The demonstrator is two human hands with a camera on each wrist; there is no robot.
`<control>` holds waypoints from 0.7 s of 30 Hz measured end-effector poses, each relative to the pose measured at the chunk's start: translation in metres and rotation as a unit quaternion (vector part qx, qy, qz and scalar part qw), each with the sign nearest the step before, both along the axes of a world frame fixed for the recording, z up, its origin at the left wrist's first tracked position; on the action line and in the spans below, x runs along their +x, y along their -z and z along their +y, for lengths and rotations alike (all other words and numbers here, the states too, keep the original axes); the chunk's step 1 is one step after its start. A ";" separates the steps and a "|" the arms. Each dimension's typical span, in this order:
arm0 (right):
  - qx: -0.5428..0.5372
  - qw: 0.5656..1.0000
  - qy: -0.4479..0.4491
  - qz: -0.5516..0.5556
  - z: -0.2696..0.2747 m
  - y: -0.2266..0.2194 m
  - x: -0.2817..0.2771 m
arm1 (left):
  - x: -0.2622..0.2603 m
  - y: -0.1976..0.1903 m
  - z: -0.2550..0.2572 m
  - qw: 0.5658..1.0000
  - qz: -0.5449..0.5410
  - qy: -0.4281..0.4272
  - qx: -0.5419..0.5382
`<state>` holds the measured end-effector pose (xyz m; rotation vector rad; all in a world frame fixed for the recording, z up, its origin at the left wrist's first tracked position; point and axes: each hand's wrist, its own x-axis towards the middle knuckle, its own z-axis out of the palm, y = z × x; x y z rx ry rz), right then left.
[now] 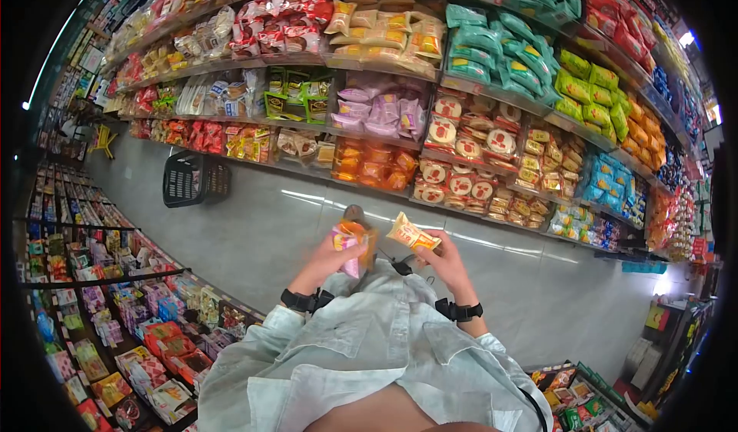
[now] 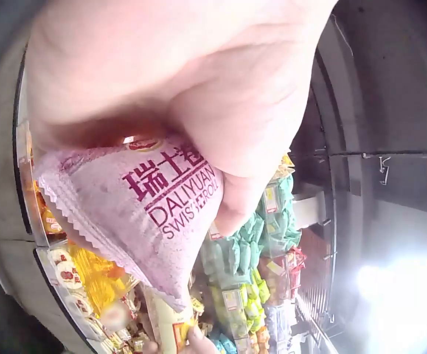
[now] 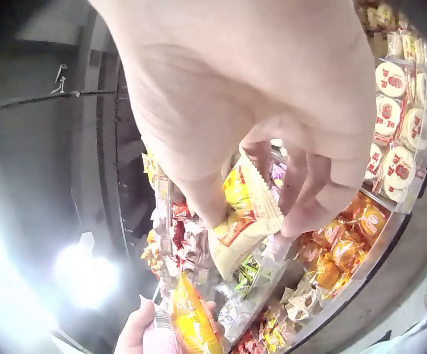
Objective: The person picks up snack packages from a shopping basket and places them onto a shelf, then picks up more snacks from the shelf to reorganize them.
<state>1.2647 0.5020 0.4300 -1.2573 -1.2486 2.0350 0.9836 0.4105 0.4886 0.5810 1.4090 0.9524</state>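
My left hand [image 1: 326, 258] grips a pale purple Swiss roll packet [image 2: 165, 214], its serrated edge and printed lettering facing the left wrist camera. Also in that hand is a yellow-orange snack packet [image 3: 195, 317], lying against the purple one. My right hand [image 1: 443, 260] pinches a cream and yellow wrapped snack [image 3: 247, 214] between thumb and fingers; in the head view it points up and to the left. Both hands are held in front of the body, a short gap apart, over the floor.
Tiered shelf bins of wrapped snacks curve across the front, including purple packets [image 1: 382, 111], orange packets [image 1: 373, 164] and round white-labelled packets [image 1: 442, 131]. A black shopping basket [image 1: 183, 180] stands on the grey floor [image 1: 261, 220]. More packaged goods [image 1: 146, 355] line the left side.
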 end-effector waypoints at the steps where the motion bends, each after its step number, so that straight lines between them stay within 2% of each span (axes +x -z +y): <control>1: 0.011 1.000 0.018 -0.002 0.004 0.002 -0.008 | -0.006 0.003 0.001 1.000 -0.002 0.006 -0.022; 4: 0.099 0.992 -0.032 -0.076 0.044 -0.003 -0.029 | -0.037 0.016 0.008 0.999 -0.035 -0.009 -0.001; 8: 0.182 0.982 0.034 -0.022 0.118 -0.020 -0.088 | -0.099 0.035 0.025 0.997 -0.056 -0.057 0.010; 10: 0.259 0.963 0.063 -0.047 0.156 -0.041 -0.127 | -0.137 0.043 0.037 0.995 -0.081 -0.059 -0.002; 12: 0.276 0.955 0.056 -0.099 0.194 -0.069 -0.166 | -0.171 0.045 0.048 0.994 -0.066 -0.086 0.008; 13: 0.283 0.954 0.069 -0.065 0.207 -0.088 -0.191 | -0.186 0.037 0.054 0.993 -0.070 -0.092 0.009; 15: 0.310 0.943 0.076 -0.092 0.250 -0.091 -0.223 | -0.215 0.028 0.062 0.991 -0.072 -0.113 0.015; 17: 0.322 0.932 0.112 -0.122 0.280 -0.102 -0.260 | -0.245 0.043 0.066 0.990 -0.068 -0.123 0.034; 18: 0.328 0.925 0.119 -0.154 0.294 -0.104 -0.273 | -0.258 0.049 0.068 0.989 -0.066 -0.128 0.044; 21: 0.452 0.848 0.147 -0.235 0.315 -0.100 -0.309 | -0.285 0.056 0.069 0.988 -0.054 -0.142 0.042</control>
